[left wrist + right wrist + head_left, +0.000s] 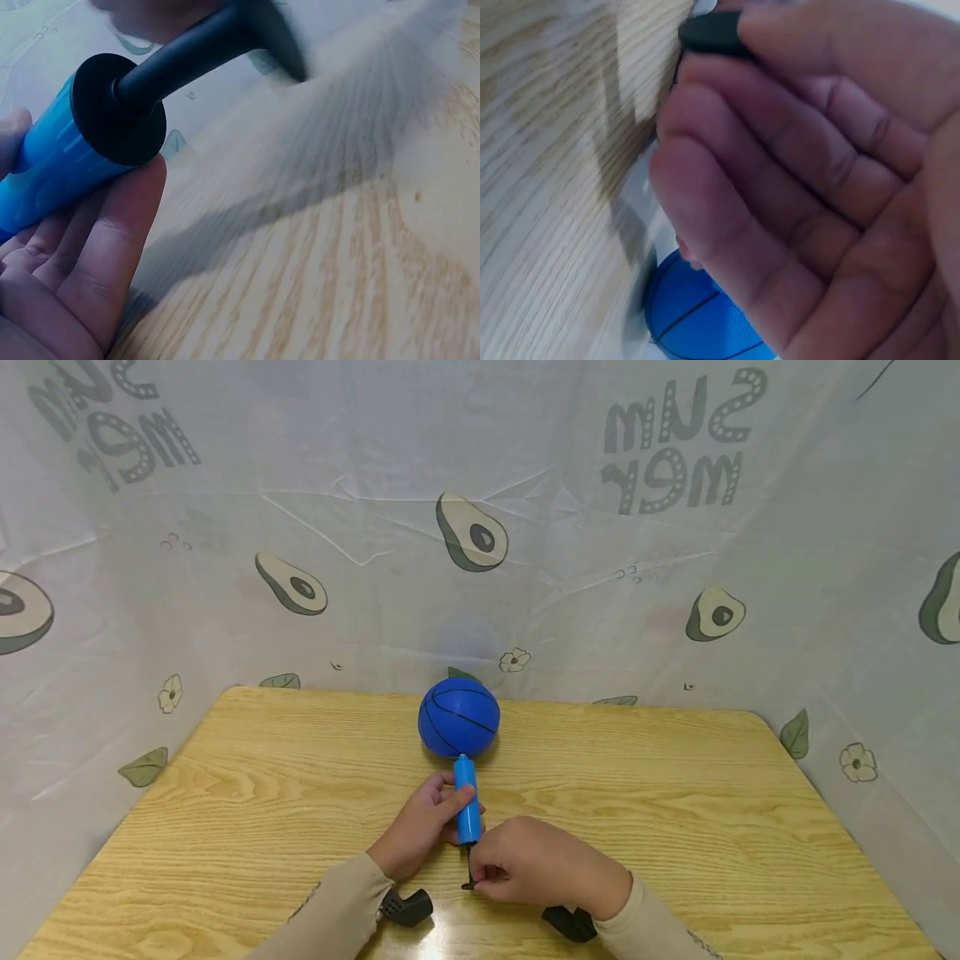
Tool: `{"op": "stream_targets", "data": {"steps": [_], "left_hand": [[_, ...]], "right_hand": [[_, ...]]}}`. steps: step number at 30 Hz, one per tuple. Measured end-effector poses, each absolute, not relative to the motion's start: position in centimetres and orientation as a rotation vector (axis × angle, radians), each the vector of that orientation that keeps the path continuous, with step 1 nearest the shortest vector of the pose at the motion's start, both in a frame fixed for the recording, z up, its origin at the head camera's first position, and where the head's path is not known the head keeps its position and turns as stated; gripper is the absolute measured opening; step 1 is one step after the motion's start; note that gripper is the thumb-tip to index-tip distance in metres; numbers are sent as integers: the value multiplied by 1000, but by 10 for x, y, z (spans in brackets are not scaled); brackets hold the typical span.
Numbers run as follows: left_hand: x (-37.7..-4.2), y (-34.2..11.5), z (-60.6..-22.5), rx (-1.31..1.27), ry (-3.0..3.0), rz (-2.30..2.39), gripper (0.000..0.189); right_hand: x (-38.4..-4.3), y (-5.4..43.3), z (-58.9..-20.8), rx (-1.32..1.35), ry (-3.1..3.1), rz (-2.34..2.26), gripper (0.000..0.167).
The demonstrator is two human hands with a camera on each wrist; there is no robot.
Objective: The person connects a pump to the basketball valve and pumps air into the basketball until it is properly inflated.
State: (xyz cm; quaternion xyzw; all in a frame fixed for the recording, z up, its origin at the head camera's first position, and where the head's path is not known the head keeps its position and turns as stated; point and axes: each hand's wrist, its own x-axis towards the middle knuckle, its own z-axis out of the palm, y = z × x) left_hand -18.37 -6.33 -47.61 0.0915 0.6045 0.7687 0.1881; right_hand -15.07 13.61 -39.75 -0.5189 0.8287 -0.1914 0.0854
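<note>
A blue hand pump (467, 802) points away from me, its tip against a blue ball (459, 717) with black seam lines. My left hand (420, 822) grips the pump's barrel, thumb on top and fingers beneath. In the left wrist view the black end cap and rod (187, 64) stick out of the blue barrel (52, 161). My right hand (525, 864) pinches the black handle (716, 34) at the near end of the rod, between thumb and curled fingers. Whether a needle joins tip and ball is too small to tell.
The wooden table (637, 777) spreads out on both sides of the ball and pump. Behind it hangs a pale cloth (570, 568) printed with avocados, leaves and mirrored lettering. Black wrist devices (407, 907) sit below both hands.
</note>
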Motion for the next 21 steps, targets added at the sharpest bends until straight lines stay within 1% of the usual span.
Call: {"op": "stream_targets", "data": {"steps": [8,13,21], "left_hand": [[-186,-66,-476,211,1634,2192,54],[-186,-66,-475,183,1654,2200,52],[-185,-64,-473,154,1651,2226,50]], "right_hand": [[-142,132,-395,-1561,2270,-550,14],[-137,128,-398,-1576,2182,-522,16],[-140,132,-396,-1555,2292,-529,16]]}}
